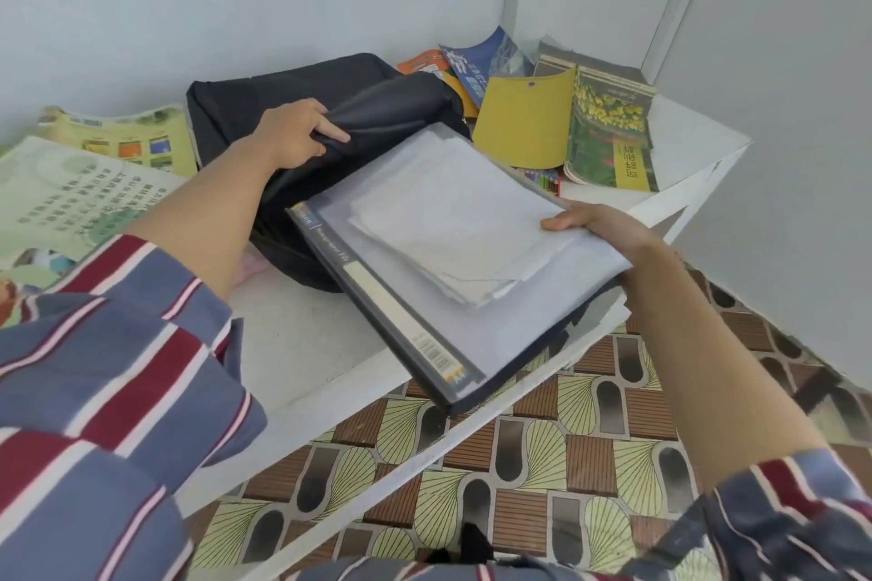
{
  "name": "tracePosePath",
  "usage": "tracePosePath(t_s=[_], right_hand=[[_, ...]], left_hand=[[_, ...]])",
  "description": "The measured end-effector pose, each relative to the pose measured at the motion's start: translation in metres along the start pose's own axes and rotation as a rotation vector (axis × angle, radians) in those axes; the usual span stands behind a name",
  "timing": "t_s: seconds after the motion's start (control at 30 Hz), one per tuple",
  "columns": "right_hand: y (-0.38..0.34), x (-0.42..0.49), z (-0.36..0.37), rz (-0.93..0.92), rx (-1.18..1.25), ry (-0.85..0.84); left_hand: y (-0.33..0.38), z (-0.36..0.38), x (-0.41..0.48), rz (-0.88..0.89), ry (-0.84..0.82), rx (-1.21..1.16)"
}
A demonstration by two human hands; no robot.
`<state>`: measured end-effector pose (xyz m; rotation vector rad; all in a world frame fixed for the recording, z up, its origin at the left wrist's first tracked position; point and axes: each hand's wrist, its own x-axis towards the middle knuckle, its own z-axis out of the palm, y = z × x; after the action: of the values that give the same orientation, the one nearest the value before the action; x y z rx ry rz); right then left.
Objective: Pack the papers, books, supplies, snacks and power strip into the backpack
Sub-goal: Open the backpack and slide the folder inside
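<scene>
In the head view, the step in hand is the packing of the papers. The right hand [595, 222] pinches the near right edge of a dark file folder [424, 311], thumb on top of the loose white papers [453, 222] that lie on its clear cover. The far end of the folder points into the mouth of the black backpack [302, 104], which lies on the white desk [302, 335]. The left hand [296, 133] is closed on the soft fabric rim of the backpack and lifts it open.

I judge that the next move calls for sliding the folder flat and straight, because the sheets are loose and smooth and can slip off. The folder is stiff and rectangular, and the backpack is limp.

Behind, a yellow envelope [524, 123] and curled paperback books [608, 132] wait on the desk.
</scene>
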<state>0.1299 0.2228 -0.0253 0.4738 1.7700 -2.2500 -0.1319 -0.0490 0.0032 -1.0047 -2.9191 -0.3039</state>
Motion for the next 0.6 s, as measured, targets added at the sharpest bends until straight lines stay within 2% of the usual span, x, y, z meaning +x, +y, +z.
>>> tracePosePath(t_s=[0.27,0.47,0.53,0.6], right_hand=[[-0.007,0.039,0.021,0.139,-0.061,0.114],[-0.02,0.061,0.038,0.141,-0.198,0.129],[-0.026,0.068,0.043,0.11,-0.281,0.116],[-0.031,0.075,0.044,0.07,-0.498,0.117]], left_hand=[[0.0,0.0,0.001,-0.026,-0.009,-0.034],[0.002,0.0,-0.001,-0.021,-0.032,-0.05],[0.003,-0.001,-0.002,-0.017,-0.026,-0.049],[0.005,0.0,-0.003,-0.018,-0.018,-0.05]])
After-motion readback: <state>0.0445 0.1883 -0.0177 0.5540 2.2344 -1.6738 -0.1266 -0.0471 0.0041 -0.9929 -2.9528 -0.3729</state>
